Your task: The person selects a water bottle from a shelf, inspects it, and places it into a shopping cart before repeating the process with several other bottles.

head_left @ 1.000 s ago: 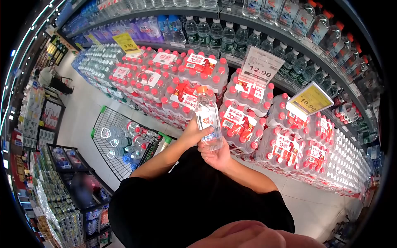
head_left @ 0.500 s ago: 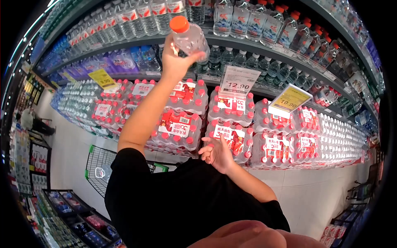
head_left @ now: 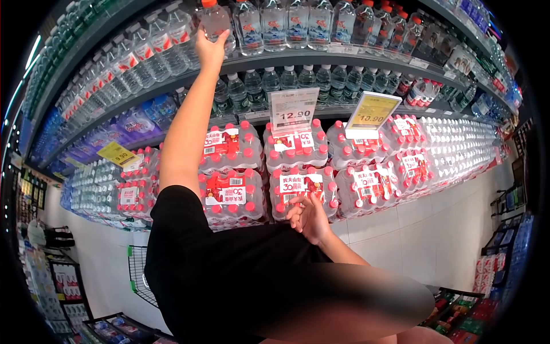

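My left hand (head_left: 210, 50) reaches up to the upper shelf, its thumb and fingers round a clear bottle (head_left: 215, 23) with an orange cap. That bottle stands nearly upright at the shelf's front, between clear bottles with red-marked labels (head_left: 179, 31) and a row of blue-and-red labelled bottles (head_left: 249, 26). Low in front of my body, my right hand (head_left: 311, 219) is half curled, fingers slightly apart and nothing in it. Behind it is a shrink-wrapped bottle pack (head_left: 295, 186) with a red and white label.
Price signs (head_left: 295, 109) (head_left: 372, 114) stand above the stacked packs. On the lower shelf are green-labelled bottles (head_left: 255, 86). A wire shopping cart (head_left: 140, 275) is at the lower left, with a person (head_left: 48, 235) farther off at the left edge.
My left hand has moved the orange-capped bottle up to the shelf row, and the bottle is now less tilted. The view has turned, while my right hand remains low before me.
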### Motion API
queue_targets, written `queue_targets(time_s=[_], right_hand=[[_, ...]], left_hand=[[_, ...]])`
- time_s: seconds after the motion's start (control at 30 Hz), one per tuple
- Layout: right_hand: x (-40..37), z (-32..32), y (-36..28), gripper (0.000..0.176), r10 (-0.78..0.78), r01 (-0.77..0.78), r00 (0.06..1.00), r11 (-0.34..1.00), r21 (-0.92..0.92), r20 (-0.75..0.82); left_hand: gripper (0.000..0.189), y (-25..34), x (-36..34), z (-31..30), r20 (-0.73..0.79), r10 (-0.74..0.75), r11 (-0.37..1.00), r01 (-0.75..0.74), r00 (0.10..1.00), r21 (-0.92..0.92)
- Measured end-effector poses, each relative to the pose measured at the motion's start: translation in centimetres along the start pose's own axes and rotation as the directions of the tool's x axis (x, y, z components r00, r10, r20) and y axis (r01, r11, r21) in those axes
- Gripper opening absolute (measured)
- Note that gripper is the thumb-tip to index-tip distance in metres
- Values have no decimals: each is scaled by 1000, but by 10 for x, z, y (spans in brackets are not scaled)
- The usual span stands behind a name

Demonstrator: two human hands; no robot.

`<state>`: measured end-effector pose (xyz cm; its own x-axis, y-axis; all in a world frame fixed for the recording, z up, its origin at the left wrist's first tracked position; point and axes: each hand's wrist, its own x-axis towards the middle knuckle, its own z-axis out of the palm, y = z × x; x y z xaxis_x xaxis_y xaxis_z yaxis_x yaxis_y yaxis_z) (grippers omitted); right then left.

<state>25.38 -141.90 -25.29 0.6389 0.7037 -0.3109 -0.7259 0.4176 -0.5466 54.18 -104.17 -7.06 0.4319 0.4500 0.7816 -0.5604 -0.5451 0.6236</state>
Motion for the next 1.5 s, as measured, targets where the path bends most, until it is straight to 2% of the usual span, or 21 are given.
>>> queue_targets(time_s=[0.03,0.1,0.13,0.17,0.23,0.33,0.37,0.43,0.53,0.7,0.73,0.9,0.97,1.07,1.13,1.17,1.2,1.23,1.33,1.4,1.5], right_hand=[[-2,-1,1,55,-10,10,1000,1000,4,-6],[-5,-3,0,54,-29,29,1000,1000,8,-12],[-6,-4,0,51,-31,32,999,999,20,-12],[-6,-5,0,49,-27,27,1000,999,17,-13],[-4,-10,2,47,-8,8,1000,1000,4,-12],[-1,-16,7,41,52,-52,999,999,9,-9],[1,-16,9,39,68,-68,998,998,4,-4],[-1,-13,9,38,119,-119,993,993,-3,22],[0,-9,12,37,185,-184,982,983,-22,38],[-6,-12,17,38,257,-249,961,965,-83,101],[-10,-10,14,38,261,-254,961,964,-75,91],[-18,-31,7,37,215,-214,976,976,-26,43],[-22,-31,4,36,220,-218,975,975,-46,29],[-26,-37,2,35,230,-226,970,972,-61,80],[-26,-39,2,34,246,-240,967,967,-89,72],[-25,-40,3,33,259,-253,964,961,-111,53],[-22,-40,4,32,271,-264,962,955,-134,35],[-19,-42,9,31,299,-288,953,947,-143,56],[-7,-42,38,31,379,-353,911,920,-169,162],[4,-35,60,29,592,-558,741,806,-199,317],[1,-22,72,28,669,-553,580,743,-378,466]], left_hand=[[57,17,-8,3,-1,-85,991,84,996,-106],[44,-23,7,-1,41,-119,993,120,992,-4],[38,-23,10,-1,-107,-194,980,197,975,21],[39,-60,26,-12,-54,-305,946,296,951,-136],[45,-55,28,-20,2,-207,972,205,978,113],[64,1,6,-13,9,-272,939,264,962,220],[73,-7,6,-11,172,-214,974,198,961,105],[83,-18,1,-4,139,-123,958,81,983,274],[103,-6,0,1,125,-124,757,12,984,653],[98,-1,22,-2,170,-217,724,42,961,688],[94,0,21,-4,176,-138,744,-16,975,668],[84,-19,34,-19,363,-186,843,-42,913,536],[81,-23,28,-18,347,-229,857,20,910,514],[72,37,-30,-5,26,59,839,-64,998,541],[47,87,-92,-1,-9,72,970,-68,997,232],[38,118,-132,3,43,-24,996,28,999,-89],[30,148,-174,7,102,-10,976,32,995,-214],[25,188,-217,8,212,-102,916,175,972,-361],[20,276,-339,10,573,-119,834,395,811,-385],[20,307,-388,15,768,-10,783,483,640,-393],[15,326,-426,35,730,37,768,448,683,-458]])
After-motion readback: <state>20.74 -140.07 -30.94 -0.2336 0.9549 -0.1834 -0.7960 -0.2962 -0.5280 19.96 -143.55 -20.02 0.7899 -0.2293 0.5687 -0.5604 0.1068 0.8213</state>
